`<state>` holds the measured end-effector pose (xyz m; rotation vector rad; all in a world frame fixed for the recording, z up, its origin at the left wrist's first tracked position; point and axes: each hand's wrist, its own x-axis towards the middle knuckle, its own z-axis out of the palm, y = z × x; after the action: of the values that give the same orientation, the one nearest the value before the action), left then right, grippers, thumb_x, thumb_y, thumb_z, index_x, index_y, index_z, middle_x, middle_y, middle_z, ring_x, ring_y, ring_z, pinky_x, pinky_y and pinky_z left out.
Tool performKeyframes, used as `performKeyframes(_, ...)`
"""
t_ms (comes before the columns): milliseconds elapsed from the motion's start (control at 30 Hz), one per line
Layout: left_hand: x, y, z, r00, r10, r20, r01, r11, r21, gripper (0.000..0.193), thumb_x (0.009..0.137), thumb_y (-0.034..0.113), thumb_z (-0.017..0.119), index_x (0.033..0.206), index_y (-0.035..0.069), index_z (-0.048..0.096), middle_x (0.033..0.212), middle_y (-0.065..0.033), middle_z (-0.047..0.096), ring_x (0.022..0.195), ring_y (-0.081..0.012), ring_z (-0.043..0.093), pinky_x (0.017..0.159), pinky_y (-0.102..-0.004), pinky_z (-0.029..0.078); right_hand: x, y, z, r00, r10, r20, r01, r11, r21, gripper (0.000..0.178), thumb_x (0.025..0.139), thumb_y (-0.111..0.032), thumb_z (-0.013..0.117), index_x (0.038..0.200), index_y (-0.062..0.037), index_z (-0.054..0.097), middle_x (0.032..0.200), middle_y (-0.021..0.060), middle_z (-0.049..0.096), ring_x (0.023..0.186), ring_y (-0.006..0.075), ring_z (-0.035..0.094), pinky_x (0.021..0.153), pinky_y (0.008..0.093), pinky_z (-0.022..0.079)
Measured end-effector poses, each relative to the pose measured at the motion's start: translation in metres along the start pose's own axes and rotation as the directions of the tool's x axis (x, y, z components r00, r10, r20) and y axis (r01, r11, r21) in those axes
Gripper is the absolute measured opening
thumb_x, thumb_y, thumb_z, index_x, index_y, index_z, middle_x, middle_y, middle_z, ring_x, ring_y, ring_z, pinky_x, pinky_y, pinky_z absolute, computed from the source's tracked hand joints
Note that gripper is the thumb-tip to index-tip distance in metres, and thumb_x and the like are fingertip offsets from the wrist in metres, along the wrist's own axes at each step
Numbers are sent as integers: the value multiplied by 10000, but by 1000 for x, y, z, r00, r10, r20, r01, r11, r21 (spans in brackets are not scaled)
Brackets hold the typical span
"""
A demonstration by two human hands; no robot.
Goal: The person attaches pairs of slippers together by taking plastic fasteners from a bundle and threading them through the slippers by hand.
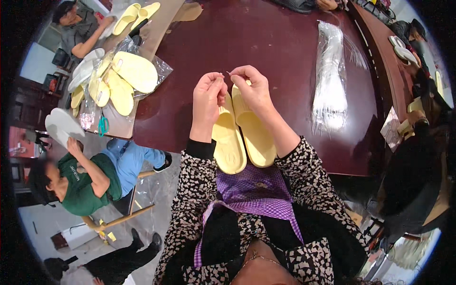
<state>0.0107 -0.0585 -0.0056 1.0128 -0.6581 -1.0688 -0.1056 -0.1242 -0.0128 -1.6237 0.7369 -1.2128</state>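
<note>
My left hand and my right hand are raised close together over the table's near edge. Thumb and fingers are pinched on both hands, and a tiny, thin thing shows at the right fingertips; its kind is too small to tell. What the left fingers pinch, if anything, is hidden. Beneath my wrists lies a pair of pale yellow slippers: the left slipper and the right slipper, side by side, heels toward me. My hands partly cover their toe ends.
On the dark red table, a clear bag of thin whitish strands lies to the right. At left, yellow slippers sit on plastic wrap near teal scissors. A seated person in green holds a white slipper; others work around.
</note>
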Motion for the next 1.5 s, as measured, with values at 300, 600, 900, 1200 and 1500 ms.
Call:
performKeyframes(300, 4, 0, -9, 991, -120, 54, 124, 989, -84, 37, 878, 82, 532, 876, 59, 560, 659, 8, 525, 495, -43, 423, 426, -186, 347, -1, -2, -1, 999, 27, 26, -27, 999, -21, 83, 799, -57, 624, 869, -17, 643, 812, 17, 610, 769, 93, 533, 715, 243, 440)
performKeyframes(600, 7, 2, -13, 981, -158, 111, 172, 976, -132, 71, 857, 65, 474, 820, 44, 531, 632, 7, 457, 504, -76, 422, 465, -221, 361, -1, 6, 0, 996, -22, 92, 25, 999, -37, 80, 778, 4, 637, 850, -31, 641, 794, 17, 582, 770, 100, 543, 688, 246, 446)
performKeyframes(900, 18, 1, -28, 917, -253, 307, 316, 933, -175, 60, 811, 87, 484, 793, 38, 513, 628, 4, 435, 517, -102, 412, 496, -247, 378, 1, 14, 0, 967, -222, 125, 234, 967, -96, 109, 756, 42, 631, 822, -45, 636, 761, 48, 576, 729, 158, 575, 645, 278, 458)
performKeyframes(1200, 18, 5, -27, 900, -323, 292, 366, 924, -107, 71, 860, 109, 492, 831, 50, 518, 625, 16, 424, 524, -93, 400, 507, -248, 370, 0, 8, -1, 951, -287, 114, 303, 940, -156, 53, 736, -2, 626, 773, -40, 621, 695, 98, 592, 635, 243, 596, 584, 328, 472)
performKeyframes(1500, 15, 1, -20, 941, -246, 235, 280, 952, -124, 40, 866, 80, 551, 837, 55, 542, 624, 29, 448, 502, -60, 410, 458, -213, 371, -2, 8, 2, 996, -57, 64, 64, 991, -116, 79, 768, -72, 595, 784, 3, 615, 740, 138, 621, 649, 251, 613, 609, 329, 481)
